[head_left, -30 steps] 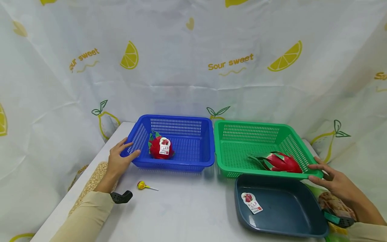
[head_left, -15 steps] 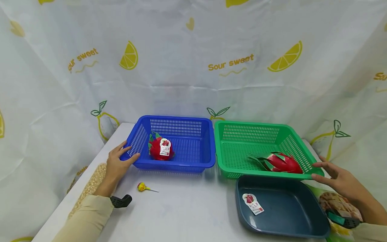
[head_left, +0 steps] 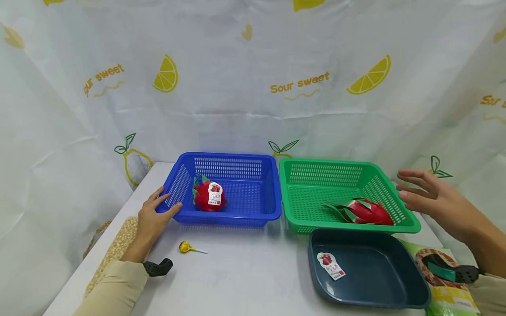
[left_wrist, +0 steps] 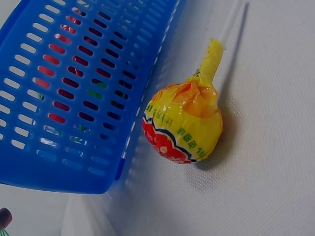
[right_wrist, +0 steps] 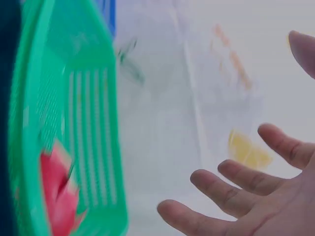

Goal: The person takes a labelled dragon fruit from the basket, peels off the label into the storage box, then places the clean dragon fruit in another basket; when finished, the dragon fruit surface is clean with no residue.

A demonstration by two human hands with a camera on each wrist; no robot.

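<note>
At the front left corner of a blue plastic basket (head_left: 269, 216) is my left hand (head_left: 153, 221), its thumb and fingers spread around the corner. Inside that basket sits a red dragon fruit (head_left: 203, 196) with a white label. My right hand (head_left: 439, 204) is raised beside the right end of a green basket (head_left: 316, 195), fingers extended and holding nothing; the right wrist view shows its fingers (right_wrist: 229, 194) apart from the rim. A second dragon fruit (head_left: 371, 213) lies on its side in the green basket. In front of the blue basket lies a yellow wrapped lollipop (left_wrist: 184, 123).
A dark blue tub (head_left: 367, 272) stands before the green basket, with a loose fruit label (head_left: 331, 266) in it. To its right lies a green and yellow food packet (head_left: 446, 289). A beige grainy strip (head_left: 114, 250) runs along the left table edge. A lemon-print curtain (head_left: 221, 101) hangs behind.
My right hand has let go of the green basket's front right corner and risen up and away from it. My left hand stays at the blue basket's corner.
</note>
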